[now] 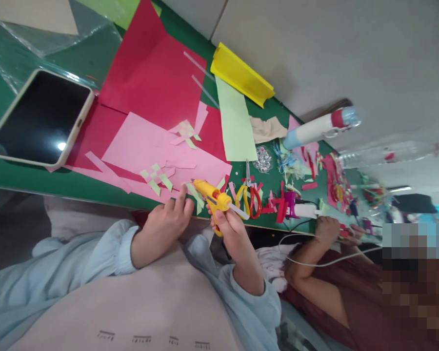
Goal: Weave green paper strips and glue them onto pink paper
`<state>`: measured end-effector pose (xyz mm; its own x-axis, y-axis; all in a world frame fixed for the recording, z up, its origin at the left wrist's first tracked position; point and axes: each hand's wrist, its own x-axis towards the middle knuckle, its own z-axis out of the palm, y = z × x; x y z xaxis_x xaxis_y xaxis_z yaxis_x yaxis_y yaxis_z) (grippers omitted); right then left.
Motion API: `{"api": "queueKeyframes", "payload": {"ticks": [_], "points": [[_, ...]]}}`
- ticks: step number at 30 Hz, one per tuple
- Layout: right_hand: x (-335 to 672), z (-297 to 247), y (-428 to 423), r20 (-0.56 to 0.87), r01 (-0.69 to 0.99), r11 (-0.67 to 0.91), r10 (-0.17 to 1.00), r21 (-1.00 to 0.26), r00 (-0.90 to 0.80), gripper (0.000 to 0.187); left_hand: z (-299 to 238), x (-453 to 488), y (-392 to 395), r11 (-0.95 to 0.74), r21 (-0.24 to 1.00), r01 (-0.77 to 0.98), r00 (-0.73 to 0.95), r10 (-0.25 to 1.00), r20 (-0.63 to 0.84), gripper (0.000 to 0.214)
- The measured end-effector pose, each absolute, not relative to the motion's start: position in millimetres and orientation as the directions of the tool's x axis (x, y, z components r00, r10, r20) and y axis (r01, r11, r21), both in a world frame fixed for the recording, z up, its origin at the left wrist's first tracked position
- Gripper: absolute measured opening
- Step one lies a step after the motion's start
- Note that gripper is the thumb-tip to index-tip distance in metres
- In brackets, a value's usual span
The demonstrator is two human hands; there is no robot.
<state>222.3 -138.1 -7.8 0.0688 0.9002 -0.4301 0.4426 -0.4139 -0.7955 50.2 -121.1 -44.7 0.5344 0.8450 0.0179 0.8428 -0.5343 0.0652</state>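
My right hand point(231, 228) is shut on a yellow glue gun point(214, 197) with a red trigger, its nozzle aimed left at the table's near edge. My left hand point(165, 219) lies just left of it, one fingertip pressing on a light green paper strip point(194, 194) at the nozzle. Both hands are at the near edge of the green table point(95, 53). Past the hands, on pink paper point(146, 146), lie small woven pieces of green and pink strips point(156, 176).
A tablet point(40, 117) lies at the left. Red paper point(157, 78), a light green sheet point(236, 122) and folded yellow paper point(241, 73) cover the middle. Scissors point(250, 192), paper scraps and a bottle point(318, 126) lie right. Another person's hand point(327, 229) and a white cable point(314, 263) are at the right.
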Motion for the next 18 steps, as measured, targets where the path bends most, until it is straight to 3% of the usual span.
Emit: {"api": "queueKeyframes", "payload": {"ticks": [10, 18], "points": [[220.2, -8.1, -136.5, -0.342, 0.543, -0.291, 0.940, -0.788, 0.009, 0.036, -44.9, 49.3, -120.0, -0.546, 0.082, 0.834, 0.544, 0.838, 0.047, 0.032], [220.0, -3.6, -135.4, -0.335, 0.587, -0.258, 0.942, -0.768, -0.025, 0.036, -46.0, 50.3, -117.6, -0.565, 0.005, 0.825, 0.562, 0.821, 0.100, 0.033]]}}
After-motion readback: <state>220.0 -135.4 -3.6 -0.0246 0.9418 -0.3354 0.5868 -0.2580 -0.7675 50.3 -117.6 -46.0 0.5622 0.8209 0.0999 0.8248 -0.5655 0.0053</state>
